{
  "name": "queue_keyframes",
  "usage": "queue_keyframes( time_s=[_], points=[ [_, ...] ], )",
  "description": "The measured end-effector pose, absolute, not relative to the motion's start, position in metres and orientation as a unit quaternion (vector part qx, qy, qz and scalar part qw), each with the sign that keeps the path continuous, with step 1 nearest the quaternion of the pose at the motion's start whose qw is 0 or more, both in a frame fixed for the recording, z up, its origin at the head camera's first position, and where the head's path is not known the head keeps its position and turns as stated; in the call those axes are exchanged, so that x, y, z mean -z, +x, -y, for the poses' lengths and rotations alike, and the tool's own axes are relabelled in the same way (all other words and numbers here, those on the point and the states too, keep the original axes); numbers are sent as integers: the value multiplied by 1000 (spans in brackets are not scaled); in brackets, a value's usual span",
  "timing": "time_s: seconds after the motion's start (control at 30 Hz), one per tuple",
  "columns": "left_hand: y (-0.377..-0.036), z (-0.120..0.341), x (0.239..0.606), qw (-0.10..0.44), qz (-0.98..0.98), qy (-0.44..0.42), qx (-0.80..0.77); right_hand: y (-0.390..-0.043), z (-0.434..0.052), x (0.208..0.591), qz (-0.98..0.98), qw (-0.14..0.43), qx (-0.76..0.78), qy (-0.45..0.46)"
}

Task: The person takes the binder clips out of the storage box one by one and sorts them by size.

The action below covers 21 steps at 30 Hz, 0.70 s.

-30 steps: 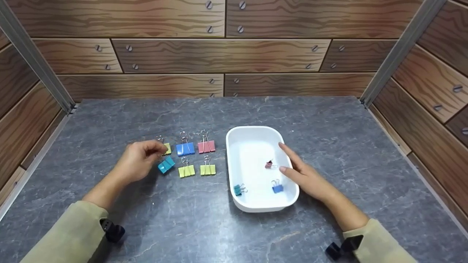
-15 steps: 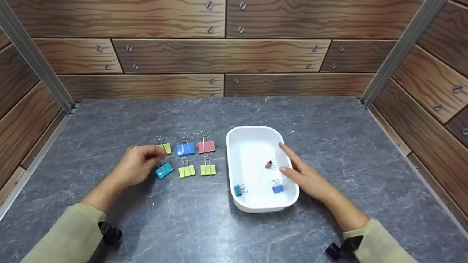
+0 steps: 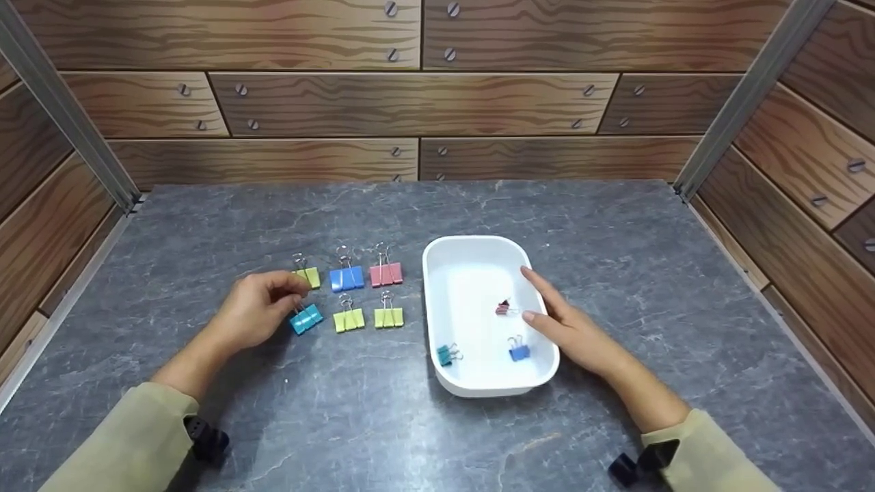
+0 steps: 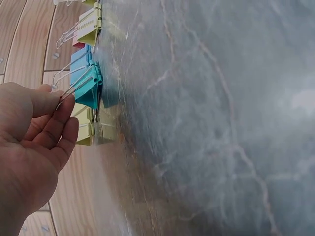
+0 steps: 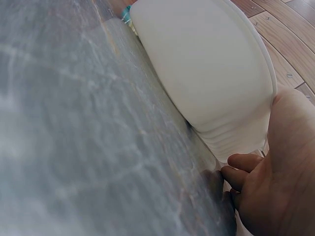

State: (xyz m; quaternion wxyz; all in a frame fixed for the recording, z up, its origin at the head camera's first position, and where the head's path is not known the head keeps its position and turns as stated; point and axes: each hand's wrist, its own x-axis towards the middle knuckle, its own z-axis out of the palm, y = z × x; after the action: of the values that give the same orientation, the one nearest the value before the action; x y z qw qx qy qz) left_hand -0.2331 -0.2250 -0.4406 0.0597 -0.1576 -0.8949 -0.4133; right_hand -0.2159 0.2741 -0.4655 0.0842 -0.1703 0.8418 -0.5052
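My left hand [image 3: 254,311] pinches the wire handle of a teal binder clip [image 3: 305,318] between thumb and fingers. In the left wrist view, the teal clip [image 4: 89,87] stands close by the tabletop with its handle at the fingertips. A yellow binder clip [image 3: 311,277] lies just behind it, partly covered by the hand. My right hand [image 3: 571,335] holds the right side of a white plastic tray [image 3: 437,328], thumb over the rim and other fingers along the outside wall. Inside the tray lie small red [image 3: 503,308], blue [image 3: 519,350] and teal clips [image 3: 446,354].
Blue [image 3: 347,279] and pink binder clips [image 3: 386,275] sit in the back row. Two yellow clips, one left [image 3: 349,320] and one right [image 3: 388,318], lie in front of them, left of the tray. Wood-patterned walls [image 3: 410,102] enclose the grey marbled table [image 3: 342,424].
The teal clip has come slightly left and down in my left hand, turning a little and uncovering more of the yellow clip behind. My right hand and the tray have stayed put.
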Motion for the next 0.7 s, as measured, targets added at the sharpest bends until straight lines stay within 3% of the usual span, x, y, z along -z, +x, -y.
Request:
queue_keyframes(
  time_s=[0.7],
  points=[
    [-234, 223, 428, 73, 893, -151, 417, -216, -275, 465, -843, 91, 504, -163]
  ],
)
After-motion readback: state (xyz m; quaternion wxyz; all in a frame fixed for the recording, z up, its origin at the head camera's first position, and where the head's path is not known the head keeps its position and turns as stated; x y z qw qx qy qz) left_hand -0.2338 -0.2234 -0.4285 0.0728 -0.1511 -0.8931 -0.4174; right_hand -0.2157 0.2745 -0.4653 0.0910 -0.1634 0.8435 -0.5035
